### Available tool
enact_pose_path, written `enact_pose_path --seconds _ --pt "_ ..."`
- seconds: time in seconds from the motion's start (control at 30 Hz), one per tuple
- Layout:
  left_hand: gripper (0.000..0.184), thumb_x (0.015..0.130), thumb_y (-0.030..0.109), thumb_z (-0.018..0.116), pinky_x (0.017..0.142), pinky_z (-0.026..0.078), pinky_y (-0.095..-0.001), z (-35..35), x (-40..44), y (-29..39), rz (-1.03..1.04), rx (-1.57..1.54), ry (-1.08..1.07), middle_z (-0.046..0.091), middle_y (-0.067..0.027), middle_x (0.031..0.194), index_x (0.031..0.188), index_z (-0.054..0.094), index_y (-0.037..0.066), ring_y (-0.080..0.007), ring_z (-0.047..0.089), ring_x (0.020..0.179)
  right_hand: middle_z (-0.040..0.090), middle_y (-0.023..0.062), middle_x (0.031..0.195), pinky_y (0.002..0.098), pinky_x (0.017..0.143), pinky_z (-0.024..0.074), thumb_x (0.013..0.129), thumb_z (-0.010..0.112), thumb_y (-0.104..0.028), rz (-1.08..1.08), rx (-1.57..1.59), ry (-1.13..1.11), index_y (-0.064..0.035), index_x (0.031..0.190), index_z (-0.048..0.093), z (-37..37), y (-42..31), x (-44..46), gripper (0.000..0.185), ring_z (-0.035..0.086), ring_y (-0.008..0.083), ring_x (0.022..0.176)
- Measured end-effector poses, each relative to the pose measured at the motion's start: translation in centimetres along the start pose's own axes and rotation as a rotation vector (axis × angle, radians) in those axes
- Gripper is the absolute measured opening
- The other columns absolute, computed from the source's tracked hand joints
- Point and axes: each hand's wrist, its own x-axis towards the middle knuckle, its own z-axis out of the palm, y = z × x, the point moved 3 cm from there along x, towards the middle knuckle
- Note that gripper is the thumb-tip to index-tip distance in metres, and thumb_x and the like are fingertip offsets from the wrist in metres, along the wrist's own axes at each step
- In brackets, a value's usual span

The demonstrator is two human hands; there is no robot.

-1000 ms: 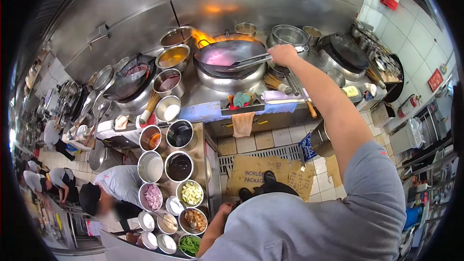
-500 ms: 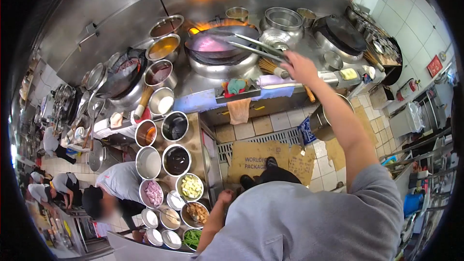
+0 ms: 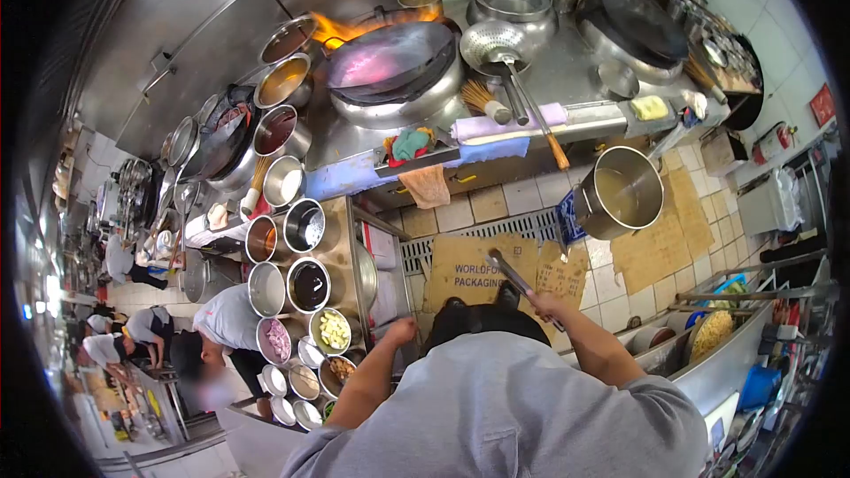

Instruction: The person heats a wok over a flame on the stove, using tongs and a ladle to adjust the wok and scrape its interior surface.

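My right hand (image 3: 551, 308) is wrapped round a pair of long metal tongs (image 3: 513, 273), which point forward over the cardboard on the floor. My left hand (image 3: 400, 331) is curled closed beside the prep counter (image 3: 343, 212), and nothing shows in it. On the stove ahead a large black wok (image 3: 416, 53) sits on a burner, with a pink glow inside it. Flames (image 3: 341, 31) rise behind its left rim. To its right, a perforated strainer (image 3: 490, 42) lies with its wooden-ended handle over the stove edge, near a bamboo brush (image 3: 482, 99).
Left of me stand bowls of dark sauce (image 3: 309, 285), diced yellow-green pieces (image 3: 330, 329) and chopped onion (image 3: 274, 341). A tall metal pot (image 3: 624, 193) stands on the right. Flattened cardboard (image 3: 469, 270) covers the floor. A co-worker (image 3: 226, 327) bends beyond the counter.
My right hand has drawn the tongs back from the wok, down towards my body. The view has shifted, the flames behind the wok look taller, and my left hand stays closed.
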Motion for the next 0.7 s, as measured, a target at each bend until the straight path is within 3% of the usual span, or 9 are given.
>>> enact_pose_path --seconds 0.1,0.17,0.2,0.27,0.4,0.5,0.57,0.63,0.7 --pt "0.029 0.075 0.03 0.041 0.068 0.042 -0.0358 -1.7 1.7 3.7 0.122 -0.066 0.068 0.057 -0.0138 0.079 0.082 0.056 0.006 -0.0285 0.054 0.076 0.047 0.0136 0.051 0.0365 0.04 0.0371 0.081 0.033 -0.046 0.083 -0.263 0.095 0.0012 0.071 0.052 -2.4 5.5 -0.4 0.052 0.046 0.0233 0.039" --pt "0.025 0.076 0.026 0.043 0.064 0.043 -0.0322 -2.4 1.9 6.7 0.063 -0.267 0.098 0.058 -0.0097 0.071 0.082 0.056 0.006 -0.0235 0.055 0.068 0.047 0.0139 0.05 0.0379 0.039 0.0368 0.082 0.03 -0.045 -0.239 -0.6 0.086 0.0022 0.07 0.051 -3.1 10.7 2.5 0.052 0.044 0.0237 0.036" --pt "0.025 0.076 0.026 0.043 0.064 0.043 -0.0322 -2.7 1.7 8.4 0.063 -0.256 0.098 0.058 -0.0097 0.071 0.082 0.056 0.006 -0.0235 0.055 0.068 0.047 0.0139 0.05 0.0379 0.039 0.0368 0.082 0.03 -0.045 -0.243 -0.591 0.087 0.0022 0.07 0.051 -3.1 10.5 1.8 0.052 0.044 0.0237 0.036" --pt "0.023 0.076 0.026 0.045 0.062 0.043 -0.0302 -2.9 1.5 11.3 0.108 -0.31 0.064 0.058 -0.0065 0.069 0.081 0.056 0.006 -0.019 0.055 0.066 0.052 0.0138 0.057 0.034 0.043 0.0391 0.083 0.034 -0.037 0.301 -0.311 0.18 -0.0014 0.075 0.053 -4.2 11.4 -0.7 0.042 0.049 0.0223 0.044" --pt "0.025 0.075 0.029 0.045 0.061 0.043 -0.03 -0.5 1.8 12.0 0.219 -0.294 0.01 0.058 -0.007 0.069 0.081 0.056 0.007 -0.0191 0.055 0.066 0.05 0.0127 0.055 0.0345 0.041 0.0379 0.083 0.035 -0.036 0.122 -0.226 0.266 -0.0012 0.082 0.051 -4.3 10.3 -2.4 0.038 0.047 0.0216 0.042" --pt "0.024 0.075 0.029 0.045 0.059 0.043 -0.0297 1.5 1.3 11.1 0.307 -0.178 -0.015 0.058 -0.0069 0.07 0.08 0.056 0.008 -0.0193 0.055 0.065 0.046 0.0109 0.049 0.0338 0.038 0.0364 0.083 0.034 -0.036 0.069 0.083 0.412 0.0022 0.082 0.049 -3.1 9.3 -2.8 0.041 0.044 0.021 0.039" --pt "0.023 0.074 0.028 0.045 0.06 0.043 -0.0307 2.1 0.1 10.1 0.193 -0.096 -0.054 0.058 -0.0071 0.071 0.078 0.057 0.008 -0.0199 0.055 0.066 0.043 0.0089 0.046 0.032 0.036 0.0352 0.083 0.034 -0.036 0.122 0.201 0.509 0.0022 0.078 0.05 -1.9 8.3 -3.2 0.042 0.041 0.0201 0.036" --pt "0.022 0.073 0.026 0.045 0.064 0.043 -0.0324 2.8 -0.7 8.9 0.164 -0.075 -0.062 0.059 -0.0084 0.076 0.078 0.057 0.008 -0.022 0.056 0.072 0.047 0.0114 0.052 0.0328 0.035 0.0356 0.083 0.033 -0.037 0.153 0.133 0.487 0.0003 0.08 0.05 -0.5 8.6 -2.4 0.041 0.044 0.0208 0.038" --pt "0.022 0.073 0.026 0.045 0.068 0.043 -0.0336 2.9 -1.1 6.9 0.255 0.036 0.111 0.058 -0.0092 0.08 0.08 0.057 0.009 -0.0242 0.055 0.077 0.053 0.0153 0.064 0.0369 0.044 0.0404 0.083 0.032 -0.036 0.184 -0.011 0.365 -0.0008 0.079 0.053 1.4 8.9 -0.5 0.041 0.052 0.0253 0.048"
